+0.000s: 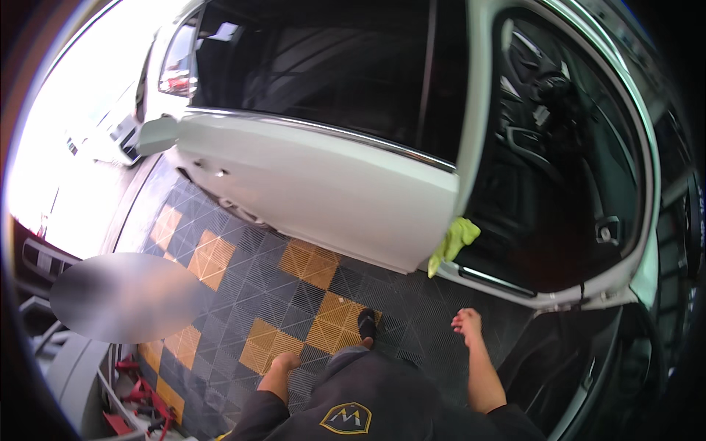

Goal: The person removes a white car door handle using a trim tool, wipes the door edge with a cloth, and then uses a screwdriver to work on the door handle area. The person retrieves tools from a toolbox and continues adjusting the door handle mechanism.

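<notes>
Cloth (457, 239) beside white door (316, 191); right hand (467, 323) empty, half-curled; left hand (286, 361), cannot tell.

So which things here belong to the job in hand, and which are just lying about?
Seemingly part of the job:
Green cloth at the doorway's edge, nearest the right hand
White car, its doorway open

Apparently just lying about:
Red objects at lower left, kind unclear
Grey object beside them
</notes>
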A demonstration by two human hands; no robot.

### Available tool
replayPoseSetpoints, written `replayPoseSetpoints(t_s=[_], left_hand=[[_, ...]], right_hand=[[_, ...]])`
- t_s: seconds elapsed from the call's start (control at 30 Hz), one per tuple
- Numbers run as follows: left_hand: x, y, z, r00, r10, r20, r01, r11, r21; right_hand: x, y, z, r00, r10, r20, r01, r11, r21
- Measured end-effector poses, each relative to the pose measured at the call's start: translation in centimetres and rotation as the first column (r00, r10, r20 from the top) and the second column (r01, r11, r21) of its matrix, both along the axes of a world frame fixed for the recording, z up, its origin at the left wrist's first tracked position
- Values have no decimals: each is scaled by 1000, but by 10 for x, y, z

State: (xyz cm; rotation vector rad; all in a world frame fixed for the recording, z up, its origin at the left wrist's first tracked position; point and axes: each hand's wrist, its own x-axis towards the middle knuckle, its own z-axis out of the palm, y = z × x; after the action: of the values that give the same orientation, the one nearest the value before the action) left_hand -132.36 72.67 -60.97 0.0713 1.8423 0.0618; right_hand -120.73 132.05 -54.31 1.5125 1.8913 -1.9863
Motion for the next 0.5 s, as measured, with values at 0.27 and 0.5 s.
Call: replayPoseSetpoints(t_s=[0.27,0.5], left_hand=[[-8,60,-17,968,-23,-251,118,922,370],[-1,110,40,982,3,-190,114,794,598]], right_hand=[[507,-161,-81,711,-278,646,447,888,-110],[745,-264,27,71,-992,107,916,107,387]])
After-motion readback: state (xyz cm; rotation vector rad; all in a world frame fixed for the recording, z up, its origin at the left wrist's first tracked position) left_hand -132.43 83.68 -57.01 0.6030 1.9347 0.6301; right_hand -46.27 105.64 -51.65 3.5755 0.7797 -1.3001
